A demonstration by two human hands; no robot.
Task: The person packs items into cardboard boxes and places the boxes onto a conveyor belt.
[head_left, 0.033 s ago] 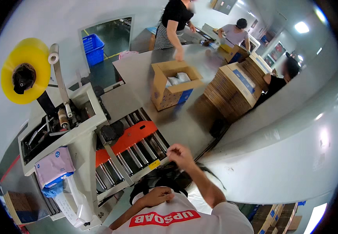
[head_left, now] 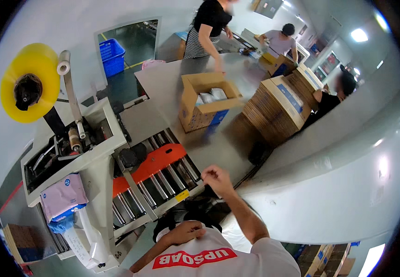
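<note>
Dark bag (head_left: 195, 210) below the steel roller conveyor (head_left: 163, 177) — half hidden, between both hands.

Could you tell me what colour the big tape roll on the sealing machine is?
The tape roll is bright yellow, seen clearly in the head view.

The roller conveyor (head_left: 163, 184) has bare metal rollers with a dull sheen, crossed by a smooth orange painted guide plate (head_left: 154, 164). The tape roll (head_left: 31, 83) is glossy yellow plastic film. The open carton (head_left: 207, 104) and the stack of flat cartons (head_left: 276, 111) are matt brown corrugated cardboard. The tabletop (head_left: 163, 87) is smooth grey with a soft shine. A pink pack (head_left: 63, 196) looks like slick plastic wrap.
</note>
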